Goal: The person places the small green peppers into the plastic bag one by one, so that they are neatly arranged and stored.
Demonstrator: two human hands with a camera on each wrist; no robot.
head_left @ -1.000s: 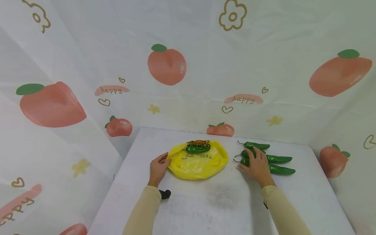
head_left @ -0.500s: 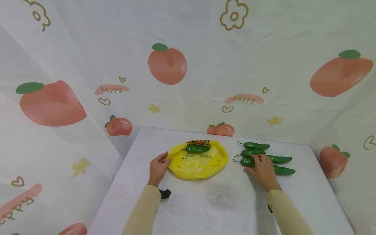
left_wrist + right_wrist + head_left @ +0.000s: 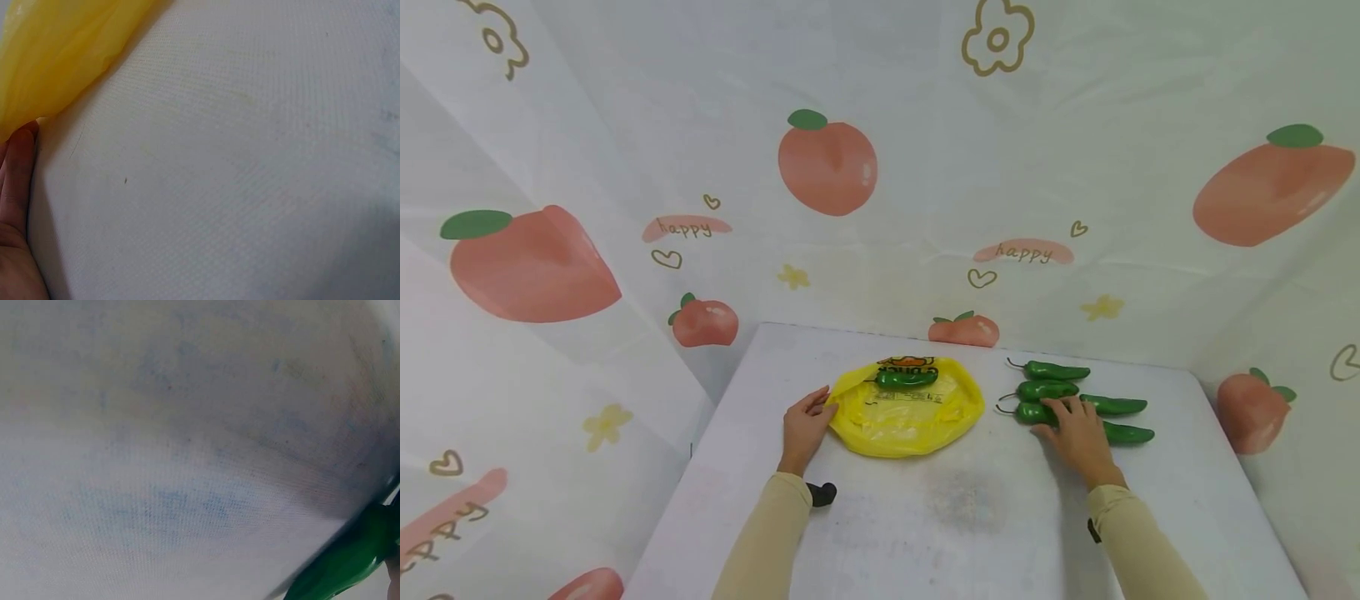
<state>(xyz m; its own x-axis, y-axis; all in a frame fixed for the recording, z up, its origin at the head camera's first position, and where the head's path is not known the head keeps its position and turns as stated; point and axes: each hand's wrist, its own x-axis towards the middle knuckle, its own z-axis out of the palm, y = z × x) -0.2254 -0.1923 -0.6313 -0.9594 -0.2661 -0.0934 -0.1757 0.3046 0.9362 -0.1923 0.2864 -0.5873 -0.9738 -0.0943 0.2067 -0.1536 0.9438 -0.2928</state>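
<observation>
A yellow plastic bag [image 3: 895, 433] lies spread on the white table with its mouth rolled open, and one green chili pepper [image 3: 906, 380] sits in it. My left hand [image 3: 806, 427] pinches the bag's left rim; the left wrist view shows fingers [image 3: 15, 178] at the bag's edge. On the right, my right hand [image 3: 1078, 433] grips the nearest left green chili pepper [image 3: 1030, 412] from above, thumb on the near side. Part of that pepper is hidden by the hand. The right wrist view catches a green chili pepper [image 3: 340, 562] in its lower right corner.
Several more green chili peppers lie close around the right hand: one at the back [image 3: 1056, 372], one just behind the gripped pepper [image 3: 1041, 390], others to the right [image 3: 1129, 434]. A dark object [image 3: 822, 495] shows beside the left wrist. Printed cloth walls [image 3: 880, 275] border the table [image 3: 880, 533].
My right hand has moved right and toward me over the peppers, uncovering the second one, and has settled on the front one. My left hand and the bag have stayed put.
</observation>
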